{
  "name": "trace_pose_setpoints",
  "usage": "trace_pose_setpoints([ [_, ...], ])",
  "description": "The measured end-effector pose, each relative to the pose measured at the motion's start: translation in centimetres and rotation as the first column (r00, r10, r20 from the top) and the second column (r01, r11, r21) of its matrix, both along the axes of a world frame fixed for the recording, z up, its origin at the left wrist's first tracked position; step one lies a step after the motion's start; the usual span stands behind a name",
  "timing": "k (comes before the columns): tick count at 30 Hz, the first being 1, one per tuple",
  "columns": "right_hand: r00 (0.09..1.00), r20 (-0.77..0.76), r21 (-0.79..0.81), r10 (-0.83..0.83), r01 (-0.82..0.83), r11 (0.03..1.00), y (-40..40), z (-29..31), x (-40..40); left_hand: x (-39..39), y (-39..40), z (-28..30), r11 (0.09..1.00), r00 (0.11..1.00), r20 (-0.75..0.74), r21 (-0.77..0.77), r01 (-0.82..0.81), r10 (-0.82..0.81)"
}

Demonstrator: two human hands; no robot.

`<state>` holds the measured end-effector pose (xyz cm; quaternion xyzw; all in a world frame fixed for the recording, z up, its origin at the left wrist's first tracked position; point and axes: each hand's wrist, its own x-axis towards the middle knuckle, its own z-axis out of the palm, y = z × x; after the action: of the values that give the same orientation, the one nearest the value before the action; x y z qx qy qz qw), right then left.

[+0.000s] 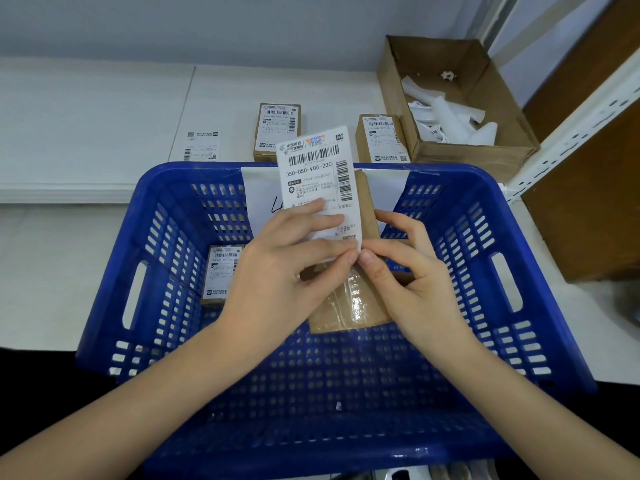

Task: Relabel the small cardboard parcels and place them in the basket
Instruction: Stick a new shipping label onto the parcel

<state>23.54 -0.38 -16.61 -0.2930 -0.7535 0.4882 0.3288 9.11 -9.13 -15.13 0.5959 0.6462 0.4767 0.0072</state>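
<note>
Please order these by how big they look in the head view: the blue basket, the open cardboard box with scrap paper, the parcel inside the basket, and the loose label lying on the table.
1. blue basket
2. open cardboard box
3. parcel inside the basket
4. loose label on the table

The box lies farther from the camera, so its true size may be understated.

Under both hands the basket [478,258] is showing glossy blue plastic, slotted and smooth. The parcel [349,306] between the hands is showing matt brown cardboard — its clear tape is glinting — and the label [317,168] above the fingers is looking like smooth white paper, printed black.
</note>
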Motion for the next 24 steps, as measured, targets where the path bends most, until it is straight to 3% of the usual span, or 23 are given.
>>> trace_pose_setpoints([
  [24, 1.0, 0.013, -0.032, 0.01, -0.009, 0.999, -0.2, 0.17, -0.07, -0.02, -0.04, 0.07, 1.0, 1.0, -0.015, -0.014, -0.009, 0.009],
])
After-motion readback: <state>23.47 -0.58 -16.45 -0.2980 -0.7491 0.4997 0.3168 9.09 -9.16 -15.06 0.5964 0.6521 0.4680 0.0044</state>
